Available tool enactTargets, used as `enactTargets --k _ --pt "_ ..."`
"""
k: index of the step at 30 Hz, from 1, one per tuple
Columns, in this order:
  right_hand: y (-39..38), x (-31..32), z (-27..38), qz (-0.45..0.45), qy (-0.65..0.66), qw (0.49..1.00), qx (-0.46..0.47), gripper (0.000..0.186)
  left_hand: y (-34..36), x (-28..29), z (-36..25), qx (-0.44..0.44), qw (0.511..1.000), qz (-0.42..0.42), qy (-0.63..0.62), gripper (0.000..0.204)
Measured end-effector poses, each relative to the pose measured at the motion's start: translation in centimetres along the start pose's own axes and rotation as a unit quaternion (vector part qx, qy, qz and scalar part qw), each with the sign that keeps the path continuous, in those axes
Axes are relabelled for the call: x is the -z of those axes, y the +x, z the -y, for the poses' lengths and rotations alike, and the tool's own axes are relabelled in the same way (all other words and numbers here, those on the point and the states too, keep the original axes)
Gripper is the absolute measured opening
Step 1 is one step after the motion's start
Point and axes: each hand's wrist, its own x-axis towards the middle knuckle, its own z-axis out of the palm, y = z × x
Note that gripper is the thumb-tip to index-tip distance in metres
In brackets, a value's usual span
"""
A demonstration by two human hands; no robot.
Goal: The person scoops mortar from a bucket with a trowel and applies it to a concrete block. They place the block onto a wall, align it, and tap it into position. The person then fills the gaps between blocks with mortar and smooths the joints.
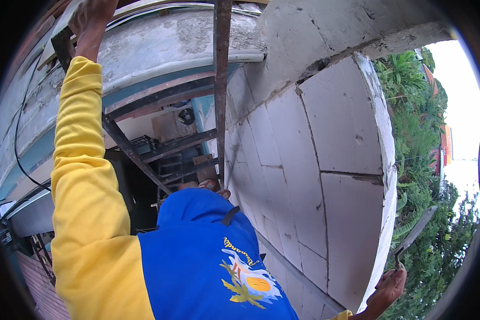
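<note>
My right hand (388, 292) is closed round the handle of a trowel (415, 233) at the lower right. The trowel's narrow grey blade points up and away, just beyond the outer edge of the block wall (349, 213). My left arm, in a yellow sleeve, reaches up to the top left. There my left hand (92, 21) is beside a dark bar end (64, 49) and a pale board; the picture's edge cuts off its fingers, so their grip cannot be made out. Below me a dark metal ladder (222, 80) runs down, with my feet near its rungs.
A rough concrete beam (346, 24) crosses above the block wall. At the left, a weathered ledge (160, 45) lies behind the ladder, and a black cable (19, 133) hangs down. A fan (186, 116) shows in the room far below. Green trees (410, 112) stand outside the wall.
</note>
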Motion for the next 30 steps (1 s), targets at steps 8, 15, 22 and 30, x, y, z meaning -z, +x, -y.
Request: enactTargets --k 8,15,22,30 --pt "-1.4 0.7 -0.4 0.003 -0.037 0.999 -0.003 0.041 0.1 -1.7 0.9 -0.054 0.994 -0.09 0.024 0.067" --pt "-1.7 2.0 -0.4 0.025 -0.083 0.996 -0.009 0.043 0.4 -5.0 2.6 -0.074 0.991 -0.112 0.008 0.065" --pt "-2.9 0.6 -0.9 -0.03 -0.035 0.999 -0.018 0.046 3.0 -5.8 7.1 -0.01 0.999 0.01 0.035 0.077" --pt "-8.8 -2.4 -2.1 0.05 0.071 0.992 -0.087 0.046 4.8 -7.5 7.3 -0.03 0.999 -0.002 0.012 0.077"
